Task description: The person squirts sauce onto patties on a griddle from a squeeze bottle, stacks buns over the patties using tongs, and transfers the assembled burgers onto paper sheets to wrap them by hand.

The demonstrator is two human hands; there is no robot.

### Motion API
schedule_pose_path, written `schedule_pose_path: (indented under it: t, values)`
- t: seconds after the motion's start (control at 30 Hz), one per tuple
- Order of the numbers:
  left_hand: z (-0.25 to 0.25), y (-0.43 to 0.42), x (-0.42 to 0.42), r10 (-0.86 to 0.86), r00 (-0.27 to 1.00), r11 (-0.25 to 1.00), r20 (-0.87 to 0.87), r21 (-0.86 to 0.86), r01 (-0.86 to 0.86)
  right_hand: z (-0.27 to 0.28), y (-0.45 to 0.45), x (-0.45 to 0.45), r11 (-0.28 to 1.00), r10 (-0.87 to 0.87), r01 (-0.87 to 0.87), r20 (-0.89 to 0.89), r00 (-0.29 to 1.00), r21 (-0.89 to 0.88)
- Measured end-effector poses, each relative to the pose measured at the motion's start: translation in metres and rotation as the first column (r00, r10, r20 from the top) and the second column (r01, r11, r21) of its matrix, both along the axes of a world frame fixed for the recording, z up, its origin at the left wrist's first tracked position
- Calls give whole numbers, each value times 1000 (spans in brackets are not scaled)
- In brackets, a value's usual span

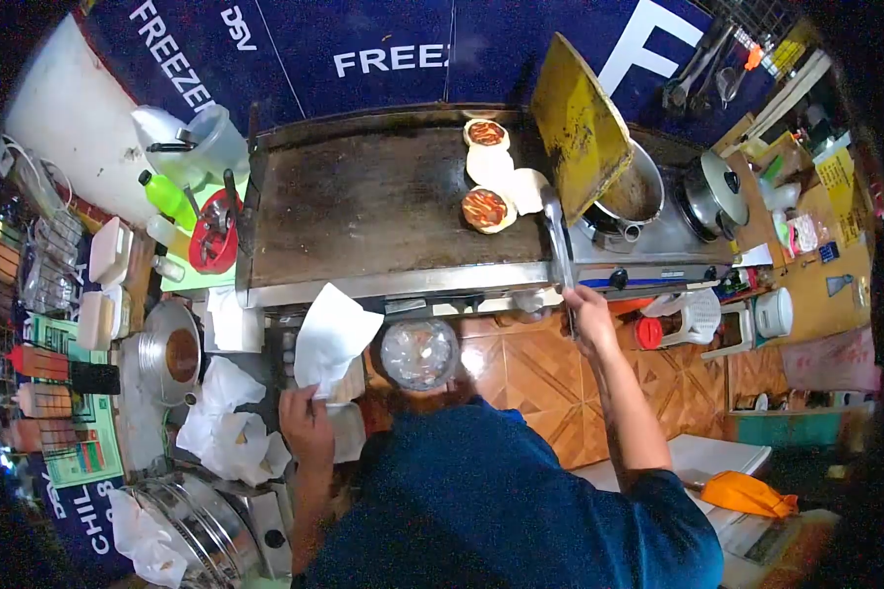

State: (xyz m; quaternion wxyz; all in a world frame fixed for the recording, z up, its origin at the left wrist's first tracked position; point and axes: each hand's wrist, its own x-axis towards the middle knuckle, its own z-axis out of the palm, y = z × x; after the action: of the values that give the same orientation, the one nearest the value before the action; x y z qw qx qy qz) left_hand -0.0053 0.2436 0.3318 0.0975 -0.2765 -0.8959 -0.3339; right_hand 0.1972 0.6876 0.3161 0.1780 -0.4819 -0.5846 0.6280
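Observation:
My left hand point(306, 422) is closed on the lower edge of a white paper wrapper point(332, 334), held up before the griddle's front edge. My right hand point(589, 319) grips the handle of a long metal spatula point(558, 240). Its far end lies at the griddle's right side, beside a bun half. On the dark flat griddle point(363, 206) are two open burgers: a sauced patty on a bun point(485, 209) nearer me, and another sauced patty on a bun point(486, 133) farther back. Pale bun halves point(491, 167) lie against them.
A yellow board point(581, 128) stands upright between the griddle and a pot point(638, 187) on the stove. A lidded pot point(712, 191) is farther right. At left are a red bowl point(214, 236) with utensils and a green bottle point(167, 199). A clear round container point(419, 353) sits below the griddle.

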Motion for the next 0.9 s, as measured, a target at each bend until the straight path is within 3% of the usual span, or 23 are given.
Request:
schedule_pose_path:
  t: [0.03, 0.13, 0.2, 0.23, 0.33, 0.37, 0.4, 0.43, 0.47, 0.5, 0.53, 0.6, 0.73, 0.8, 0.9]
  values:
    - [0, -2, 0, -2, 1000, 1000, -4, 0, 2, -6, -1, 0, 975, 23, -27, 21, 1000, 219]
    - [-3, -4, -2, 35, 999, 999, -9, 28, -35, -9, -2, 15, 812, 44, -172, 235, 971, 558]
    - [-4, -6, -2, 68, 996, 994, 52, 76, -72, 52, -38, 7, 557, -57, -367, 475, 878, 745]
    - [-2, -5, -3, 65, 996, 995, 53, 75, -69, 55, -40, 13, 384, -20, -461, 506, 862, 800]
    - [0, 0, -6, 54, 999, 997, -3, 52, -54, 63, -46, 28, 345, 3, -538, 573, 820, 769]
    - [-2, 0, -9, 52, 998, 996, 36, 75, -54, 57, -47, 37, 175, -8, -465, 474, 881, 868]
    - [-5, 0, -11, 50, 996, 994, 76, 98, -57, 60, -46, 45, 173, -11, -466, 475, 880, 868]
    - [-9, -1, -12, 48, 996, 993, 78, 100, -56, 74, -48, 50, 641, 139, -453, 487, 862, 619]
    - [-12, -1, -14, 44, 997, 990, 58, 128, -51, 87, -52, 54, 912, 275, -373, 419, 865, 171]
    - [-14, -2, -15, 41, 998, 987, 38, 155, -47, 94, -62, 55, 976, 211, -217, 177, 961, 14]
    - [-14, -4, -17, 43, 998, 987, 40, 156, -48, 95, -64, 52, 976, 212, -218, 179, 961, 14]
    - [-13, -6, -20, 99, 993, 984, 61, 139, -107, 96, -66, 49, 893, 85, -23, 118, 989, -449]
    - [5, -4, -24, 159, 984, 971, 86, 169, -172, 44, -47, 10, 855, 85, -140, -130, 988, -500]
    - [24, -1, -24, 133, 990, 968, -45, 222, -120, 40, -45, -6, 849, 80, -146, -148, 986, -509]
    - [45, -5, -23, 214, 977, 957, 25, 197, -215, 41, -52, -15, 840, 62, -147, -176, 982, -522]
